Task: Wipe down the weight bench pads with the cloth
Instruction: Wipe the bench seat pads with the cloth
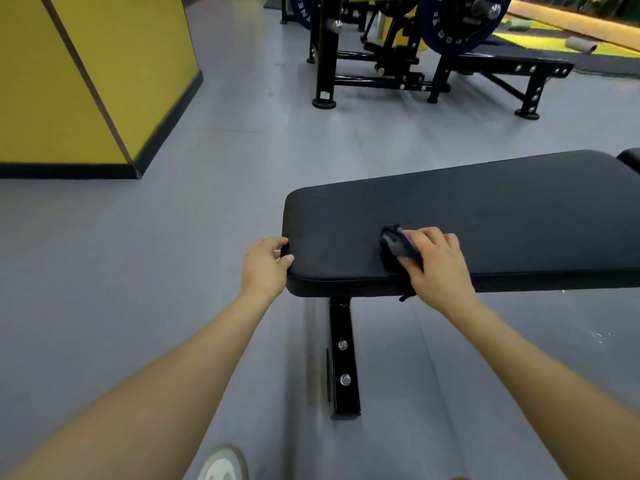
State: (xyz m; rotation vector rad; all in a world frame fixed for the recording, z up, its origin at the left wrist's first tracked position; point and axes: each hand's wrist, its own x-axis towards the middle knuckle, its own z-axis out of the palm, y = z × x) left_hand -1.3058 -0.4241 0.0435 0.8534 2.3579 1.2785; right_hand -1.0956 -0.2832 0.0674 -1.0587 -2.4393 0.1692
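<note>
A long black bench pad [485,216] lies across the right half of the view on a black steel leg [343,358]. My left hand [265,265] grips the pad's near left corner, thumb on top. My right hand [436,261] presses a bunched dark cloth [394,245] with a purple edge onto the pad near its front edge; a strand of it hangs over the side. A second black pad [630,159] shows only its corner at the far right.
Grey floor [173,271] surrounds the bench. A yellow column with a black base [86,81] stands at the left. A black machine frame with blue weight plates [450,26] and another bench stand beyond. My shoe tip [221,464] is at the bottom edge.
</note>
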